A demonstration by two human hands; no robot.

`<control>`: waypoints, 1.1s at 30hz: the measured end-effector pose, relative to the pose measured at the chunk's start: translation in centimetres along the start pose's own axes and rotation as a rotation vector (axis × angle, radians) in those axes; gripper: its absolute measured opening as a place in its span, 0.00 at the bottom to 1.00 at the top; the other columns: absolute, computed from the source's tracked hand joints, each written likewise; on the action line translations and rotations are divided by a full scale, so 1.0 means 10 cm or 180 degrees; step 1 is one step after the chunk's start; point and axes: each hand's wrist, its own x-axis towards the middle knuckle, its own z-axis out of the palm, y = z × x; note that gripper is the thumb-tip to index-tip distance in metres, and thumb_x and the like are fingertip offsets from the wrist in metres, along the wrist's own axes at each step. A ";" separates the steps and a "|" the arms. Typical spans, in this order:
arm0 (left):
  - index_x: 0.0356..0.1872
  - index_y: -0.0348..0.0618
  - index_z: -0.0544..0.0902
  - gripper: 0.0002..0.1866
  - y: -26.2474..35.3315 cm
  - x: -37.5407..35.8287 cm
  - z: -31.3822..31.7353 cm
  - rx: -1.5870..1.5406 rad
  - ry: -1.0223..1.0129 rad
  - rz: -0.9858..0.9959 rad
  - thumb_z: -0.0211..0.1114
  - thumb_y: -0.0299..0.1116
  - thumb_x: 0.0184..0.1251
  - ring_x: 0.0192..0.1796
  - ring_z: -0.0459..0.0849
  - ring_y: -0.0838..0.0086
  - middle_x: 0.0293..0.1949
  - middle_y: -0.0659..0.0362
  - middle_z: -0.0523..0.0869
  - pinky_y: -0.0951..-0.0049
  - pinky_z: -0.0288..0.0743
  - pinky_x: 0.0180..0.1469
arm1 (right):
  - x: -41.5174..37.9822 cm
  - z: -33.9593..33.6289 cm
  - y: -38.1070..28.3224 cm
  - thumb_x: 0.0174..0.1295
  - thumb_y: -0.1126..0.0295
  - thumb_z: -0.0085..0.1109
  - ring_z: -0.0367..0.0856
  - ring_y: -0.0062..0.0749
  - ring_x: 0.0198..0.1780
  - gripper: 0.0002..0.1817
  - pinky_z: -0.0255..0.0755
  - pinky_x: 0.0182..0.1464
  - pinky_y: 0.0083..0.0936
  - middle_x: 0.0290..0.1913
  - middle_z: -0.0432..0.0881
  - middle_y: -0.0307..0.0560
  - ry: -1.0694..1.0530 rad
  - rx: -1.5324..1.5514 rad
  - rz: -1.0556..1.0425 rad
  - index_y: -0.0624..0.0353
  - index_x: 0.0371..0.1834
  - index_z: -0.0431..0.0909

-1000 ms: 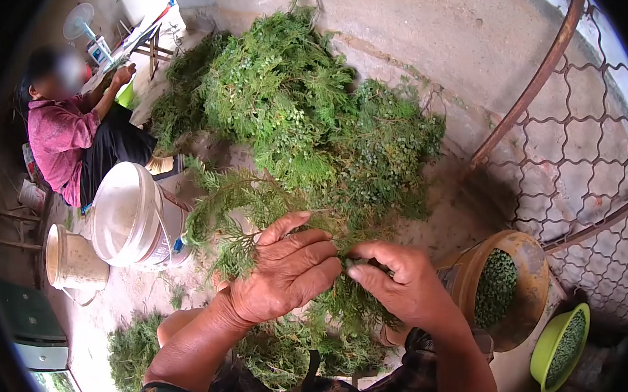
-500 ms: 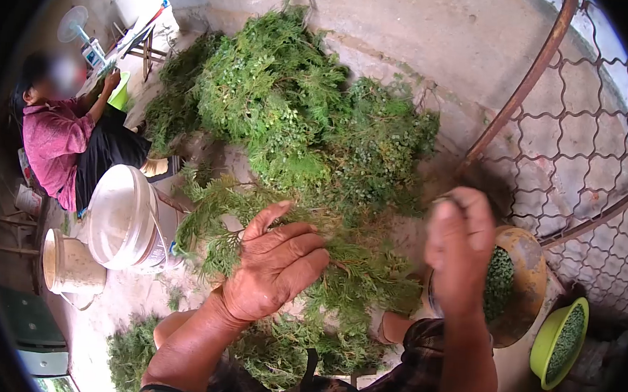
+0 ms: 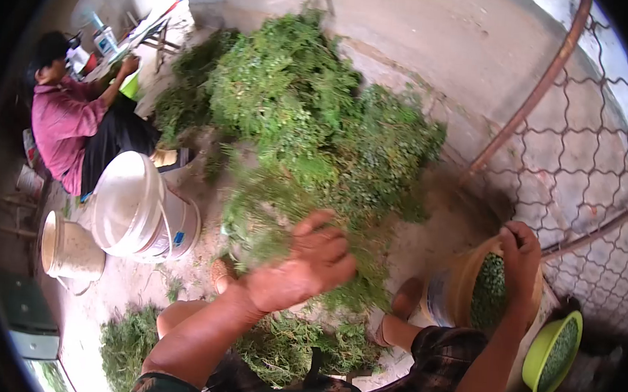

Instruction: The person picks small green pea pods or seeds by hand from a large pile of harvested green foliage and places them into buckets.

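Observation:
In the middle of the view my left hand [image 3: 308, 264] is closed round a leafy conifer branch [image 3: 263, 200]. The fronds stick out to its left and are smeared by motion. My right hand [image 3: 520, 255] is at the rim of a yellowish bucket [image 3: 449, 283] on the right, its fingers curled together; what they hold, if anything, is hidden. Small green cones or berries [image 3: 489, 289] partly fill this bucket. Beyond my hands rises a big heap of cut conifer branches [image 3: 284, 93], dotted with pale green cones.
A lime-green basin [image 3: 550, 358] of similar green bits sits lower right, below a rusty wire mesh [image 3: 582, 162]. On the left stand a white bucket [image 3: 183, 220] and a smaller beige bucket [image 3: 84, 254]. Another person [image 3: 67, 123] sits upper left. More branches [image 3: 290, 349] lie between my legs.
My right hand has moved right and down, from beside the branch to the bucket's rim. My left hand has shifted slightly right with the branch, whose fronds have swung upward.

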 end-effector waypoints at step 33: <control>0.49 0.39 0.74 0.14 0.40 -0.22 0.55 -0.0092 -0.1371 0.0213 0.50 0.34 0.68 0.51 0.78 0.68 0.44 0.54 0.80 0.71 0.71 0.51 | -0.52 1.10 -1.87 0.62 0.79 0.53 0.83 0.35 0.38 0.12 0.79 0.39 0.24 0.42 0.81 0.54 -0.2249 0.3654 -0.0913 0.68 0.49 0.73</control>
